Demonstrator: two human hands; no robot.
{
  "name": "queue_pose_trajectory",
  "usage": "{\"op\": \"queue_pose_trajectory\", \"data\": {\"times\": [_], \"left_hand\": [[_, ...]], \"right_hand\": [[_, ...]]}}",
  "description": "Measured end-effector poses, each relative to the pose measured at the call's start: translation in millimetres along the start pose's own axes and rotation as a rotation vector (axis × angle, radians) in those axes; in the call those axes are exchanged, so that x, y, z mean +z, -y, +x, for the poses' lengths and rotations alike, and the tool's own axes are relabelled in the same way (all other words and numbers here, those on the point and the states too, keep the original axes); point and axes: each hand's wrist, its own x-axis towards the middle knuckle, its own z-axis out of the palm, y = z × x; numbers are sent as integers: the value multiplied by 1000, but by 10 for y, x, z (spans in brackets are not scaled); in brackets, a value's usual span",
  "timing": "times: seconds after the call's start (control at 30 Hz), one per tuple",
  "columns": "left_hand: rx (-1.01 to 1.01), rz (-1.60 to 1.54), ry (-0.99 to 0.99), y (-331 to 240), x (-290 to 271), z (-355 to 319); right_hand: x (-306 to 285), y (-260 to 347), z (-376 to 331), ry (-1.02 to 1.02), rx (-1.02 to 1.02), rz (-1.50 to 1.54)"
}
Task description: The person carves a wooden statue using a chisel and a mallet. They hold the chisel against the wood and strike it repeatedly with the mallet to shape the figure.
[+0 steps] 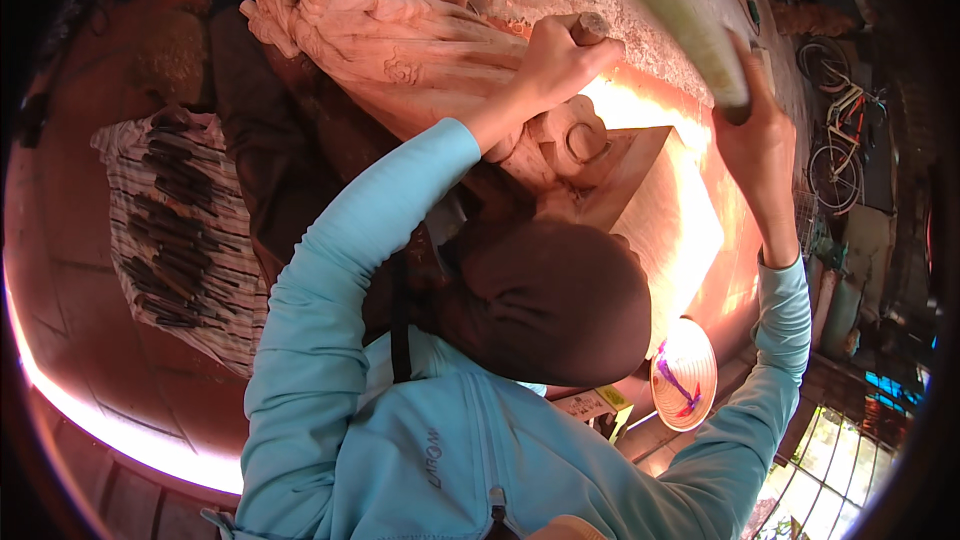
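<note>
The pale reddish carved wooden statue [400,40] is lying under both hands, folds already cut, base block looking rough. Left hand [550,65] is gripping a wooden-handled chisel [588,28], its grip pressed together; right hand [760,135] is clenching a pale cylindrical mallet [685,25].

Two hands at a pale carved wooden statue

The left hand [555,60] grips a wooden-handled chisel [588,28] against the pale carved wooden statue [390,40]; the right hand [755,140] raises a pale cylindrical mallet [685,20]. Dark carving tools [170,230] lie on a striped cloth [225,320]; a conical straw hat [683,373] sits below.
</note>
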Motion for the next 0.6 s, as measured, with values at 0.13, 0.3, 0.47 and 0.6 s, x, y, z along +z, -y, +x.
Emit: {"op": "queue_pose_trajectory", "data": {"times": [0.13,0.3,0.47,0.6], "left_hand": [[-62,99,55,-5,-13,1],[12,198,73,21,86,-142],[-8,63,7,-55,37,-14],[6,128,13,-25,75,8]], "right_hand": [[40,4,-69,61,-31,-122],[-30,-73,-63,64,125,-41],[-111,-30,-101,13,172,143],[-121,-43,-91,-32,132,156]]}}
